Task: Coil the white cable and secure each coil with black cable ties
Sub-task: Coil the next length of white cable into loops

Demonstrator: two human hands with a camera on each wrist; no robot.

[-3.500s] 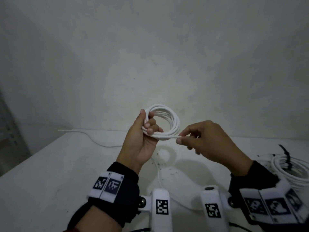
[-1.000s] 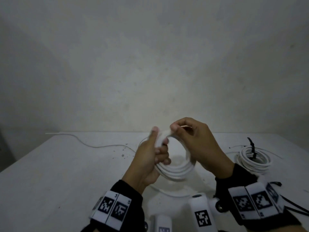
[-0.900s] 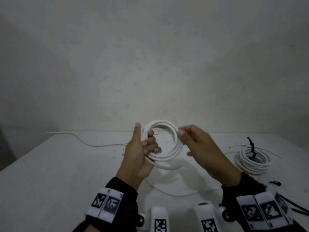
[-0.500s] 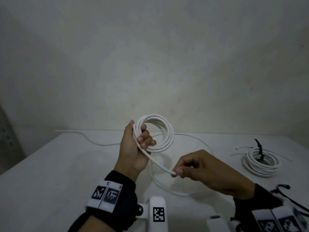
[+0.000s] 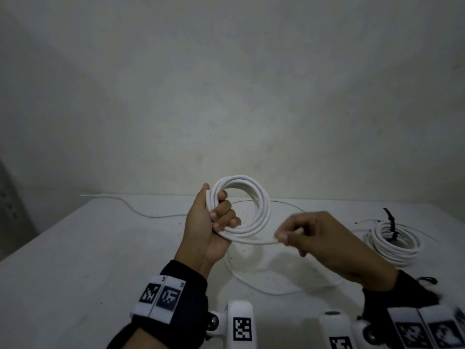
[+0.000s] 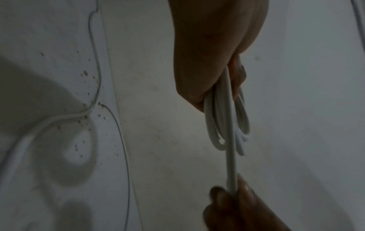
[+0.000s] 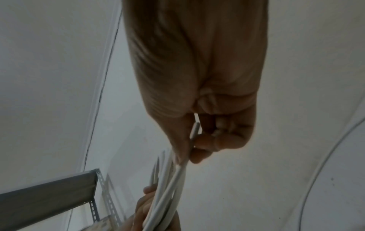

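Note:
My left hand (image 5: 214, 222) grips a coil of white cable (image 5: 254, 197) upright above the white table (image 5: 75, 260), fingers curled through the loops. The coil (image 6: 227, 121) hangs below the left hand (image 6: 213, 62) in the left wrist view. My right hand (image 5: 314, 235) pinches the cable strand leaving the coil's bottom, just right of the coil. In the right wrist view the right hand (image 7: 197, 140) pinches the strand (image 7: 177, 175). Loose cable (image 5: 264, 288) trails on the table beneath both hands.
A finished white coil (image 5: 395, 240) bound with a black cable tie (image 5: 391, 225) lies at the right of the table. A thin white cable (image 5: 141, 212) runs along the far left. A black tie (image 5: 427, 279) lies near my right wrist. A metal shelf (image 7: 59, 190) stands at the left.
The right hand has risen from low in front and now pinches the strand level with the coil's bottom. The left hand keeps holding the coil.

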